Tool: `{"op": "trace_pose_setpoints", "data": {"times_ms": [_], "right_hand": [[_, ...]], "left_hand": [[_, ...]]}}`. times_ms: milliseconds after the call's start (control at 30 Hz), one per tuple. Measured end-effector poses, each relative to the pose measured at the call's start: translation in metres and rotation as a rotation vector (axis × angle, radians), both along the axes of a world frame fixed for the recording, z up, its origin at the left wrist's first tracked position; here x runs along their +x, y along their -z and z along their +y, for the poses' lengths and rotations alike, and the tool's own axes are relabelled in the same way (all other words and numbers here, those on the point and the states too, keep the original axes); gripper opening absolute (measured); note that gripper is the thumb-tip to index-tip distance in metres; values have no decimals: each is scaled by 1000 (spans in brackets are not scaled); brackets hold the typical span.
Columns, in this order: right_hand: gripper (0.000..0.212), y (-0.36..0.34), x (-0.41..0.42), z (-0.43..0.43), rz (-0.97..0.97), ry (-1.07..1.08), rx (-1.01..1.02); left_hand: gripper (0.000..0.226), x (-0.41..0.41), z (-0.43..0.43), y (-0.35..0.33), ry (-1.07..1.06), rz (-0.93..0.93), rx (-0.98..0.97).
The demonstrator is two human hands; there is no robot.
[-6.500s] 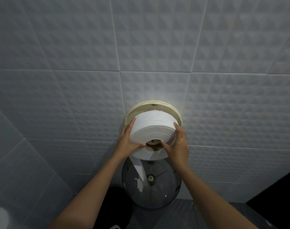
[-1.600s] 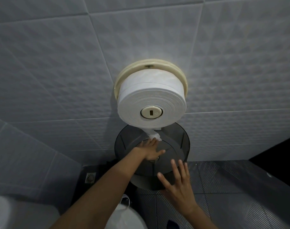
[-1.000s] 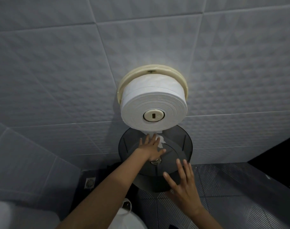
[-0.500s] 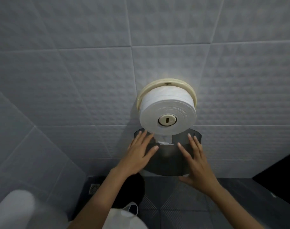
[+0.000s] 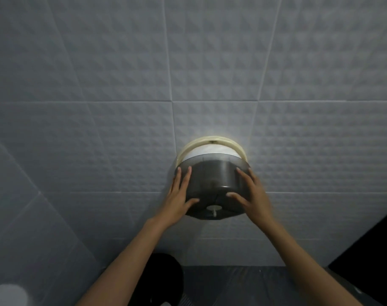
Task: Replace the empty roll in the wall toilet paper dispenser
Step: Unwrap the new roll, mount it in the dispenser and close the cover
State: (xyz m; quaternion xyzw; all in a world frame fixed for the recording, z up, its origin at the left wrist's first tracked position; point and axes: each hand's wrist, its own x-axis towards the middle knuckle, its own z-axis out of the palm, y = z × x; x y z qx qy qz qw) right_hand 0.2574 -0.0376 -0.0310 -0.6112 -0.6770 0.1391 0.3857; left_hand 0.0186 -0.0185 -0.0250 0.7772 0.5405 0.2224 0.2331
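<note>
The smoky dark dispenser cover [image 5: 212,180] is swung up over the white paper roll [image 5: 206,150], which shows only as a strip above the cover's top edge. Behind it the cream dispenser base ring [image 5: 212,139] sits on the tiled wall. My left hand [image 5: 179,195] lies flat against the cover's left side with its thumb on the front face. My right hand [image 5: 249,193] presses the right side the same way. A small round lock [image 5: 213,208] shows at the cover's lower front between my thumbs.
Grey textured wall tiles [image 5: 122,85] fill the view. A black round bin [image 5: 163,281] stands on the floor below my left forearm. A white rounded object [image 5: 7,294] sits at the bottom left corner. A dark opening [image 5: 375,244] lies at the right.
The cover has swung up from hanging below the roll to enclosing it. Both hands rose with it, gripping its sides. The camera view tilted upward.
</note>
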Motion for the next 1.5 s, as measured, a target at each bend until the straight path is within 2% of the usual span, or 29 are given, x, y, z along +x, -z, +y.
{"op": "trace_pose_setpoints", "data": {"times_ms": [133, 367, 767, 933, 1033, 1100, 1200, 1367, 1500], "right_hand": [[69, 1, -6, 16, 116, 34, -44], [62, -8, -9, 43, 120, 62, -54], [61, -8, -9, 54, 158, 76, -37], [49, 7, -31, 20, 240, 159, 197], [33, 22, -49, -4, 178, 203, 291], [25, 30, -60, -9, 165, 210, 217], [25, 36, -75, -5, 197, 260, 51], [22, 37, -95, 1, 218, 369, -32], [20, 32, -100, 10, 461, 516, -156]], "left_hand": [[86, 2, 16, -9, -19, -57, -10], [80, 10, 41, -16, -60, -111, -39], [78, 9, 57, -13, -60, -70, -13], [78, 7, 61, -11, -46, -92, -41], [79, 3, 65, -11, -22, -79, -64], [79, 2, 66, -11, -26, -67, -64], [78, 3, 64, -12, -34, -59, -51], [79, 3, 64, -11, -27, -53, -55], [80, 2, 67, -8, -22, -24, -38]]}}
